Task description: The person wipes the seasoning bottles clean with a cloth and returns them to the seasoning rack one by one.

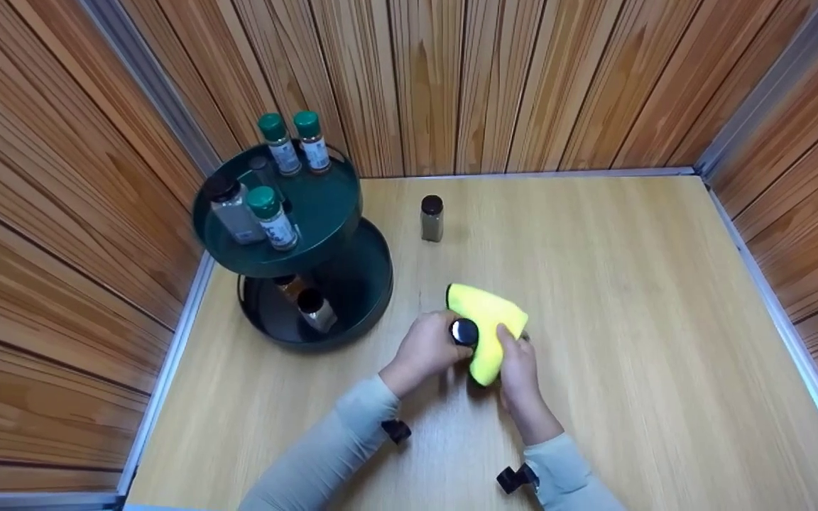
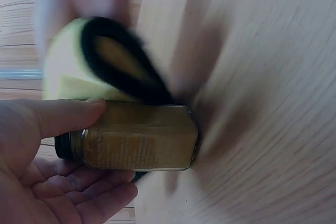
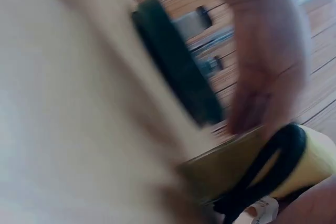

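A glass spice jar (image 2: 142, 140) with a dark cap (image 1: 464, 331) and brownish contents is held in my left hand (image 1: 427, 351). The thumb lies along one side of the jar and the fingers are curled under it. My right hand (image 1: 520, 365) grips a yellow cloth (image 1: 487, 319) with a black edge. In the left wrist view the cloth lies against the jar's far side, its black border (image 2: 126, 61) folded into a loop. Both hands are above the tabletop. The right fingers are mostly hidden behind the cloth.
A dark green two-tier round rack (image 1: 324, 227) stands at the left, with several jars on top and others on its lower tier. Another dark-capped jar (image 1: 432, 218) stands upright on the wooden table (image 1: 629, 298) behind my hands. Wood-panelled walls (image 1: 430, 85) enclose the table.
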Demonstrator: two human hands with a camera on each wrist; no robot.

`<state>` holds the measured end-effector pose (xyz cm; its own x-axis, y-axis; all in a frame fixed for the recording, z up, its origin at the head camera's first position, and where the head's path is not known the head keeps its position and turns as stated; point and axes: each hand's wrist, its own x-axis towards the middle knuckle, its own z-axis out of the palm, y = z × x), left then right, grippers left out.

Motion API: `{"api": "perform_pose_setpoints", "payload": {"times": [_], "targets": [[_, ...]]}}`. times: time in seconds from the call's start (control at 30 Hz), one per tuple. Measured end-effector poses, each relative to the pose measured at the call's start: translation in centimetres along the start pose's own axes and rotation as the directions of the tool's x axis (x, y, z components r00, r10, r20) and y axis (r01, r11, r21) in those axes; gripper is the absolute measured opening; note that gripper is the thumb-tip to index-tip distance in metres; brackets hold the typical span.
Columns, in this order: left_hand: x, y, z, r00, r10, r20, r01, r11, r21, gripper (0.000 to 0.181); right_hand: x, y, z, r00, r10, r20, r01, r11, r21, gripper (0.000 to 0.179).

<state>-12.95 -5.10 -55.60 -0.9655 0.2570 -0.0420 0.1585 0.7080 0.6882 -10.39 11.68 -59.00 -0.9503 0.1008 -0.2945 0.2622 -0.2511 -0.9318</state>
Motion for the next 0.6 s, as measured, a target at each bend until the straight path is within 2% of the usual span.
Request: {"api": "perform_pose_setpoints", "payload": {"times": [0.1,0.3,0.4,0.6], "targets": [[0.1,0.0,0.0,1.000,-0.009,0.009,0.009,1.000,-0.002,0.038,-0.1,0.0,-0.2,1.000,0.015,0.008,-0.014,0.999,-0.050,0.043],[-0.1,-0.3,0.0,0.999,0.032,-0.027,-0.030,0.998,0.054,0.039,-1.4,-3.1,0.7,0.995,-0.084,0.054,0.080,0.994,0.074,0.039],[-0.1,-0.2,0.1,0.999,0.033,-0.029,-0.031,0.997,0.068,0.037,-1.5,-2.6,0.7,0.992,-0.120,0.032,0.117,0.990,0.074,0.040],[0.2,0.3,0.4,1.000,-0.011,-0.004,0.011,0.999,0.040,0.040,-0.4,-0.3,0.2,0.999,0.000,-0.051,-0.002,0.999,-0.037,0.039]]}}
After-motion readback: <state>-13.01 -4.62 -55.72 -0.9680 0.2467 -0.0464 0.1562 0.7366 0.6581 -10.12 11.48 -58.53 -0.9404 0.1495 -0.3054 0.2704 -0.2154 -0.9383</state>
